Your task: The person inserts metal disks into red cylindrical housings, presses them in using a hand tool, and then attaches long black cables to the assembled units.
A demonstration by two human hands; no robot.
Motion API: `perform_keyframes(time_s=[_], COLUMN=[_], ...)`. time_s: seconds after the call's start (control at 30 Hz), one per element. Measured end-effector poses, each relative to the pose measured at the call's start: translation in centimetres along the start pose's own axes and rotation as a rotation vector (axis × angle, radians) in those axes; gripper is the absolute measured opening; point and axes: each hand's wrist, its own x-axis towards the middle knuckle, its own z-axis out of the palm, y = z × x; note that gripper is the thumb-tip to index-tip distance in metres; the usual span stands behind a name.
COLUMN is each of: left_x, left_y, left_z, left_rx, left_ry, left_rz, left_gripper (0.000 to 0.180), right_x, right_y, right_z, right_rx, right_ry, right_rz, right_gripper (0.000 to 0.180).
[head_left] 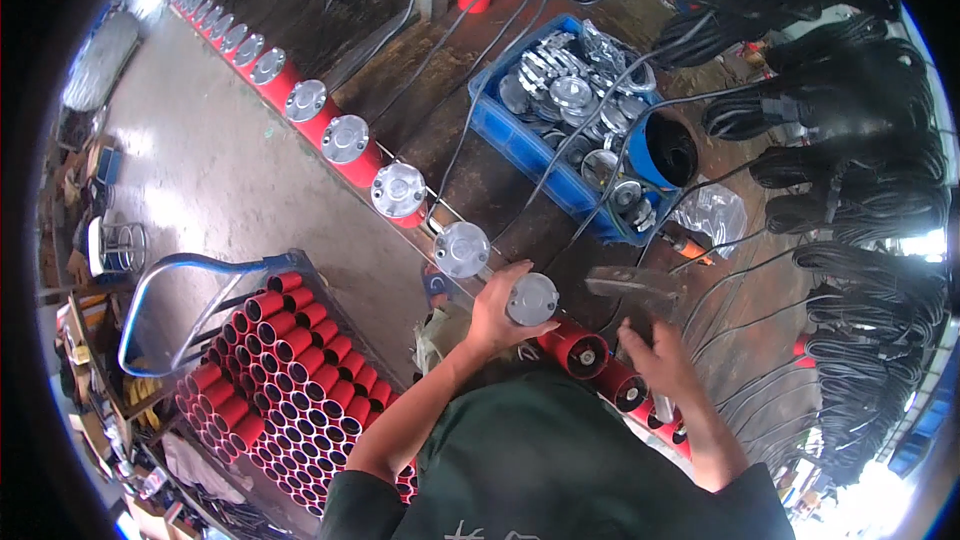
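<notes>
My left hand (pixel 492 312) is wrapped around the side of a round silver metal end cap (pixel 533 299), which sits on top of a red cylinder mostly hidden beneath it. In my right hand (pixel 655 358) is a hammer (pixel 632 283), gripped by its handle, its head blurred and raised to the right of that cap. Between my hands stand uncapped red cylinders (pixel 578 348), with dark insides and a small shaft end showing. Just beyond my left hand is another capped cylinder's silver cap (pixel 462 249).
A long row of capped red cylinders (pixel 346 140) runs along the bench edge to the far left. A blue crate (pixel 540 165) holds loose metal caps beside a blue bucket (pixel 660 148). Coiled black cables (pixel 850 165) line the right. Red tubes fill a cart (pixel 165 262) at lower left.
</notes>
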Motion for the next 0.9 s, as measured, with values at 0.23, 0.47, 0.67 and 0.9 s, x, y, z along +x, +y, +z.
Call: perform_keyframes(time_s=[0.23,0.47,0.67,0.9], left_x=[0.1,-0.2,0.0,-0.3], left_y=[-0.6,-0.6,-0.5,-0.8], left_z=[-0.2,-0.5,-0.4,-0.4], left_rx=[0.0,0.007,-0.007,0.021], left_ry=[0.034,0.049,0.032,0.072], left_rz=[0.042,0.038,0.022,0.086], left_gripper=[0.094,0.095,0.096,0.098], right_x=[0.8,0.7,1.2,0.4], right_y=[-1.3,-1.0,0.0,-3.6], right_z=[4.7,5.5,6.7,5.5], right_rx=[-0.213,-0.362,-0.402,-0.302], right_ry=[-0.111,-0.13,-0.026,-0.035], right_rz=[-0.191,-0.133,-0.17,-0.206], right_gripper=[0.032,0.034,0.037,0.037])
